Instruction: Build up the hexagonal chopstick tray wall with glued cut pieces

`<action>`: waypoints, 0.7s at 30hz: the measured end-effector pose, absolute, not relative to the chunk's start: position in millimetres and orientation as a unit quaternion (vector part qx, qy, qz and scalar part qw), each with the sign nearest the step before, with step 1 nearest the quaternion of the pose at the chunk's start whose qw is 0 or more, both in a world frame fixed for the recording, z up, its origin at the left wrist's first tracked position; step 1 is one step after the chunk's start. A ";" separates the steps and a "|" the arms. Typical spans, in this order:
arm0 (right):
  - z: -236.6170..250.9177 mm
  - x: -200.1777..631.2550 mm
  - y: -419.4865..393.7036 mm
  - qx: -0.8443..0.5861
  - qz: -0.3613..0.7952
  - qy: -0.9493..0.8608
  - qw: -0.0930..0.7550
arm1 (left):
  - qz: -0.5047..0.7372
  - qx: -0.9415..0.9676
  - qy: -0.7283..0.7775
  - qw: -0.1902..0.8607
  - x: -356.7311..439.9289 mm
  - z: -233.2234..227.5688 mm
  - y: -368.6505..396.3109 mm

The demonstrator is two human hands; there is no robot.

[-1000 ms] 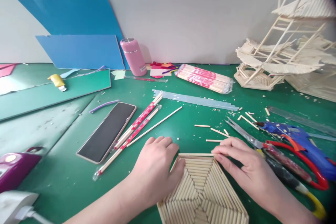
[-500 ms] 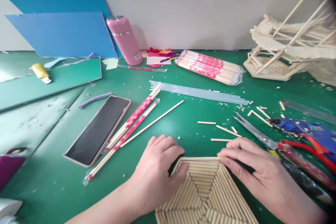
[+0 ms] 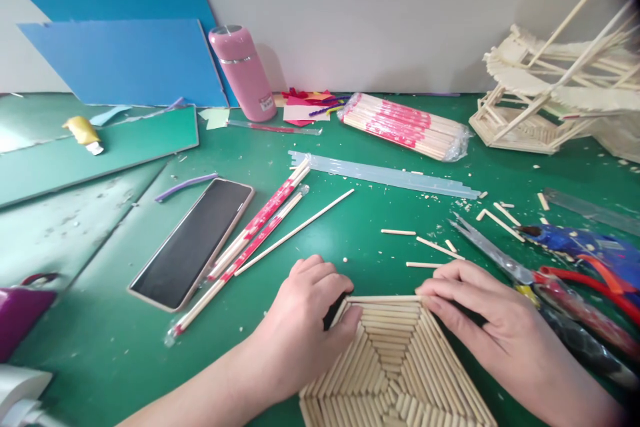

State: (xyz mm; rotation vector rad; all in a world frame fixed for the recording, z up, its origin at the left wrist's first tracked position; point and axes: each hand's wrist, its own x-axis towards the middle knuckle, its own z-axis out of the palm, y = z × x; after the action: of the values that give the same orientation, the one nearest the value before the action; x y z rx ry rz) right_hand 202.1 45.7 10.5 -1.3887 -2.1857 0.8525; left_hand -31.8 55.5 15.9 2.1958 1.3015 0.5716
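Panel (image 3: 400, 360) lies on the table (image 3: 350, 223) between left hand (image 3: 313, 317) and right hand (image 3: 475, 310). The right hand pinches a stick's (image 3: 385, 298) end at the far edge; the left hand clasps the left edge.

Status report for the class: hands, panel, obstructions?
Left hand, right hand at far corners of stick panel; near edge unseen; scissors close to right hand.
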 end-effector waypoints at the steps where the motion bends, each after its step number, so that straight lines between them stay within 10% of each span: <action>1: 10.5 202.0 45.6 -0.498 0.306 -0.785 0.208 | 0.213 0.810 0.479 0.261 -32.0 15.9 55.7; 21: 23.1 199.4 48.5 -0.507 0.346 -0.770 0.176 | 0.204 0.826 0.438 0.290 -36.9 13.8 58.7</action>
State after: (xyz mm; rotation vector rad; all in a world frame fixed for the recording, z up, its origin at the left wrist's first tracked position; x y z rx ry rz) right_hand 199.4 48.5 23.1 -1.4350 -2.1789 0.9796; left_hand -36.9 58.7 13.8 2.2038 1.1693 0.5453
